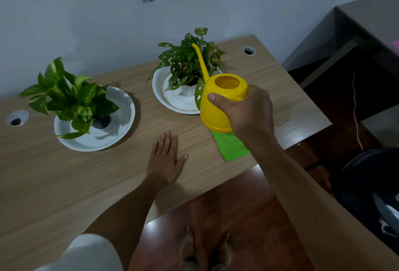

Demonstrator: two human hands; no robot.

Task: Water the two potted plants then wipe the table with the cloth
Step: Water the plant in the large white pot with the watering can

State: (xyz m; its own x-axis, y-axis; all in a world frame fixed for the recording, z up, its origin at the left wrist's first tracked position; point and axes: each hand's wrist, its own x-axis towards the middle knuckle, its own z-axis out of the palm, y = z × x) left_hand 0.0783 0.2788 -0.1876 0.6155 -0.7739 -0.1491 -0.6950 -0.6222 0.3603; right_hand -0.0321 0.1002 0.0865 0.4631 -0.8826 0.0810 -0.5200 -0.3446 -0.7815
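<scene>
My right hand [248,113] grips a yellow watering can [218,106] by its handle, held above the table's right part. Its long thin spout [200,61] reaches up over the right potted plant [190,61], which stands in a white dish [159,93]. The left potted plant [71,97], with broad variegated leaves, sits in another white dish [121,126]. A green cloth [231,147] lies on the table under the can, partly hidden by my right arm. My left hand [166,160] rests flat on the wooden table [64,184], fingers apart, holding nothing.
Two round cable holes [17,118] [248,50] sit in the tabletop near its back corners. A grey wall stands right behind the plants. To the right are a darker desk [356,33] and a black chair [367,184]. My bare feet [205,247] stand on a red-brown floor.
</scene>
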